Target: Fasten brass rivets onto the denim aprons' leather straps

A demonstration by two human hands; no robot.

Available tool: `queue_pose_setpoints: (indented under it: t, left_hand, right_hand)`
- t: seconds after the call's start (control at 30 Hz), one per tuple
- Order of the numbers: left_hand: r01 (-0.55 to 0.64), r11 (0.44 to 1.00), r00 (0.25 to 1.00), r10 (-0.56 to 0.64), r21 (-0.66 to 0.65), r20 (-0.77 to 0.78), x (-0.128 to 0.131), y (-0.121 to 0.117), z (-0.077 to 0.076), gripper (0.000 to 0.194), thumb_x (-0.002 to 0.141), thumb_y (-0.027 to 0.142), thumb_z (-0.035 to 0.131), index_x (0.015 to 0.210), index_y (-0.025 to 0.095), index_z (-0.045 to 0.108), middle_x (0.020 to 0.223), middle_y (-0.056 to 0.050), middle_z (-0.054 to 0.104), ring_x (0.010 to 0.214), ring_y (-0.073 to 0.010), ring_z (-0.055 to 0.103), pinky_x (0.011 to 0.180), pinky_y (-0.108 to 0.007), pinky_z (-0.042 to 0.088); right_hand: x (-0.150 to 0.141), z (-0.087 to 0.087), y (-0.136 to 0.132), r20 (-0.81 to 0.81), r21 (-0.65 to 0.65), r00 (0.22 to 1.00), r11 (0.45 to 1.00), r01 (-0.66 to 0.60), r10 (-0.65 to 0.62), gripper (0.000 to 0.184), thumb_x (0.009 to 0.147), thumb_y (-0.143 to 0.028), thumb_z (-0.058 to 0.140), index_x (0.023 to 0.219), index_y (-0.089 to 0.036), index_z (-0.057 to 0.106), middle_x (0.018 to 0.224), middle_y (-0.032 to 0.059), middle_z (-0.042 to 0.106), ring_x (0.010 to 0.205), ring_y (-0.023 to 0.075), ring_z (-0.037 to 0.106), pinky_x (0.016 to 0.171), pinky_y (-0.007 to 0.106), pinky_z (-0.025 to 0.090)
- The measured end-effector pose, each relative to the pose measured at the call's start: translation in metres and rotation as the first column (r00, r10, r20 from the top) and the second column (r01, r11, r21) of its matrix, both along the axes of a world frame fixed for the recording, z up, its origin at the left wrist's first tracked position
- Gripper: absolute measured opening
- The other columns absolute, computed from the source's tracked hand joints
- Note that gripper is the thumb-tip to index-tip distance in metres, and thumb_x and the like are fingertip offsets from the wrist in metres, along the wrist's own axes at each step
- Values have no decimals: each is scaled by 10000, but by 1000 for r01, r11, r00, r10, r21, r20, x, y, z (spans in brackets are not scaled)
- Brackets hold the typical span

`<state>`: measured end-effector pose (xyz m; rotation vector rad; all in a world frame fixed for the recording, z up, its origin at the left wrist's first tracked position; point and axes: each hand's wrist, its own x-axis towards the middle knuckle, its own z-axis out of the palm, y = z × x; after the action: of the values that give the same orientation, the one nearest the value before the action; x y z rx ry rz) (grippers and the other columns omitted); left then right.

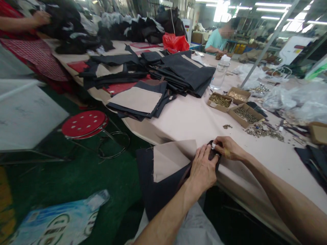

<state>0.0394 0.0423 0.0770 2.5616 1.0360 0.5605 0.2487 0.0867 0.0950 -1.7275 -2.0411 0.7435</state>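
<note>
Though cluttered, pale table (pixel 178 119) above green floor (pixel 122 183).

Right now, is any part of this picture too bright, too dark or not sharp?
Head view: the far window is washed out; head view: deep shadow lies under the table; head view: the white container at left looks stretched and soft.

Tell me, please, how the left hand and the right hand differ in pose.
The left hand lies back up, fingers extended forward onto the dark material, while the right hand comes in from the side, fingers curled. The left hand sits nearer the body; the right hand is farther forward, near a white spot too small to identify. Both are bare and at the same material.
</note>
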Motion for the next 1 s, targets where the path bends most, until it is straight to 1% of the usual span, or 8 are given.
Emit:
queue_pose_setpoints:
  t: [0.13,0.23,0.33,0.5,0.67,0.73,0.87,1.0]
  left_hand:
    - [-1,1000,1000,1,-1,5,-1,1,-1,517,902,203,585,1419,209,610,1643,-181,368,1556,-330,287,1279,-536,247]
    - [-6,1000,1000,6,-6,12,-2,1,-3,501,918,206,570,1417,207,611,1649,-183,357,1554,-323,293,1282,-535,240]
    - [1,1000,1000,0,-15,27,-2,2,-4,505,919,205,568,1423,208,605,1651,-182,354,1557,-323,290,1286,-535,228]
    - [7,1000,999,-6,-27,38,-2,4,-4,521,914,200,576,1435,201,591,1649,-189,353,1562,-327,279,1287,-545,217]
    - [16,999,999,-14,-38,43,-4,6,-3,498,928,203,564,1424,198,597,1658,-187,341,1573,-320,254,1297,-529,192]
    - [12,999,999,-10,-40,47,-4,6,-3,501,929,203,562,1429,202,593,1655,-186,346,1573,-322,252,1299,-524,192]
    - [10,999,998,-7,-40,56,-4,6,-5,521,920,197,569,1441,198,582,1652,-189,351,1568,-324,268,1295,-523,210]
    - [23,999,997,-20,-41,69,-5,8,-5,532,900,192,593,1431,183,590,1651,-192,353,1565,-328,278,1287,-547,229]
  right_hand:
    - [4,-1,6,1,-59,1000,998,30,-30,168,799,-264,571,831,-154,694,629,-1,622,568,140,500,539,258,341]
    - [7,0,7,-26,-98,1000,995,-2,-1,166,803,-269,578,835,-157,695,631,-5,626,572,136,504,532,250,342]
    - [9,0,6,-62,-92,998,995,-34,28,158,810,-267,578,832,-159,690,638,-6,632,577,131,505,544,245,353]
    - [15,-8,17,-102,-148,994,989,16,-31,140,750,-268,632,777,-148,698,628,1,639,571,127,517,530,240,363]
    - [22,-9,35,-198,-327,969,942,76,-147,136,666,-243,665,750,-142,700,553,-14,619,489,111,507,474,224,354]
    - [22,-7,39,-219,-384,961,920,74,-169,138,643,-232,667,743,-141,694,533,-12,620,460,112,516,456,219,358]
    - [22,-5,42,-266,-442,949,896,36,-169,164,650,-265,720,749,-143,674,542,-8,631,444,111,537,438,207,376]
    - [22,-5,46,-235,-470,954,881,59,-189,202,651,-291,764,743,-154,646,530,-20,620,437,113,555,429,195,393]
